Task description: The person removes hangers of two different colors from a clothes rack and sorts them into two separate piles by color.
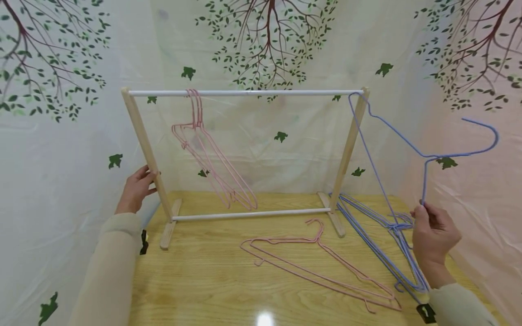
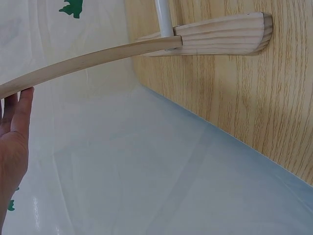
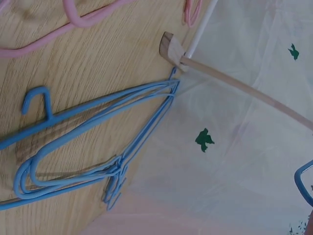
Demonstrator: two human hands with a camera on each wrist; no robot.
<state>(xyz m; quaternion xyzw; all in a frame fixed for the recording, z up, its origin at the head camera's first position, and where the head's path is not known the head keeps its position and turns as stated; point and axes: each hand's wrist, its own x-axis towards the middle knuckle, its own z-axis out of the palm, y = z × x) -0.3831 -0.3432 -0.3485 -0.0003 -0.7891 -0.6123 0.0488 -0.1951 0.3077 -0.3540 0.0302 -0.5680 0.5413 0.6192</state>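
Observation:
My left hand [image 1: 136, 190] holds the left wooden post [image 1: 144, 140] of a small clothes rack, its fingertips against the wood; the left wrist view shows only part of this hand [image 2: 13, 142]. My right hand [image 1: 436, 235] pinches a blue hanger [image 1: 397, 131] by one shoulder, its hook pointing right. The hanger's far corner overlaps the right end of the white rail [image 1: 261, 93]; I cannot tell if they touch. Several pink hangers [image 1: 197, 122] hang by their hooks left of the rail's middle. In the right wrist view, the right hand is almost wholly out of frame.
Pink hangers [image 1: 318, 240] lie on the wooden table [image 1: 195, 280] before the rack. A stack of blue hangers [image 1: 367, 240] lies at the right, beside the rack's right foot [image 1: 332, 217]. A leaf-patterned sheet [image 1: 244, 149] hangs behind.

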